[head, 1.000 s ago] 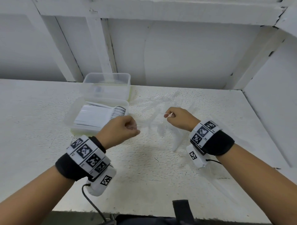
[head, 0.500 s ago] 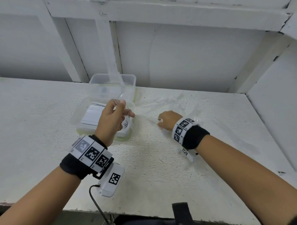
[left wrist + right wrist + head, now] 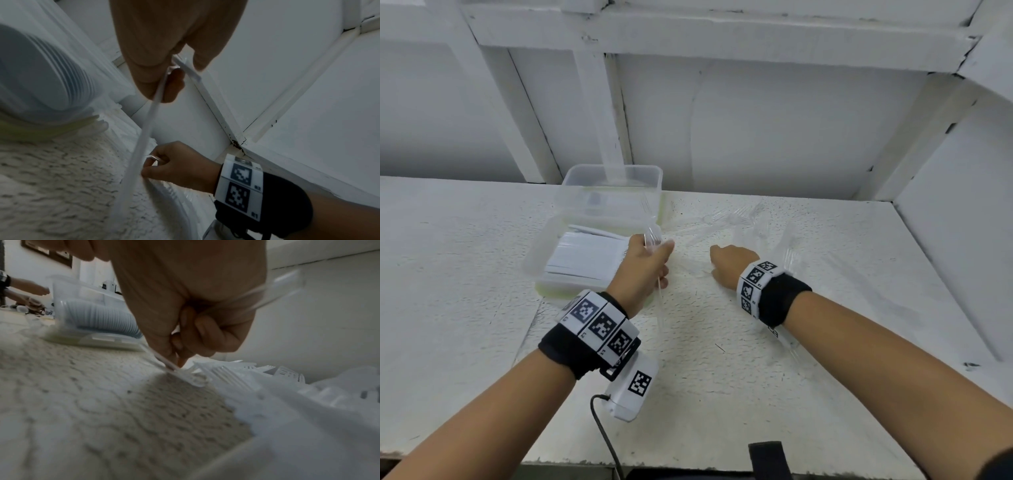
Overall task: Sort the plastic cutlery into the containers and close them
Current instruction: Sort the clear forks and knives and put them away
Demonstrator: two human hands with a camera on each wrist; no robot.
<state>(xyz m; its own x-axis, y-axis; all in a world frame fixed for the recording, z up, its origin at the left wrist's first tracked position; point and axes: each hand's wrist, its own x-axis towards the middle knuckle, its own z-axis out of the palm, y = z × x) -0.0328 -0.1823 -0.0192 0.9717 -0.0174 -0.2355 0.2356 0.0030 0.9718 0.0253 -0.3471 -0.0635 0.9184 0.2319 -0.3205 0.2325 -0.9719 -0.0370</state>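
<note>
My left hand [image 3: 655, 248] grips clear plastic cutlery [image 3: 660, 301] beside the near container [image 3: 541, 270]; the left wrist view shows a long clear handle [image 3: 144, 129] running down from its curled fingers [image 3: 144, 76]. The near container holds a stack of white plastic knives [image 3: 582, 260]. Behind it stands a second clear container [image 3: 571, 178]. My right hand [image 3: 717, 263] is down on the table, pinching a clear piece [image 3: 185, 376] at the edge of the loose pile of clear forks [image 3: 236, 379]. Another clear piece [image 3: 277, 288] sticks out of its fist.
The white textured tabletop [image 3: 722, 377] runs back to a white wall [image 3: 774, 137] and a side panel [image 3: 962, 257] on the right. More clear cutlery [image 3: 763, 226] lies scattered behind my right hand. A person's hands [image 3: 30, 290] work far off to the left.
My left hand has carried its clear cutlery from the table's middle up to the containers. My right hand dropped down and left onto the table and now pinches a piece there.
</note>
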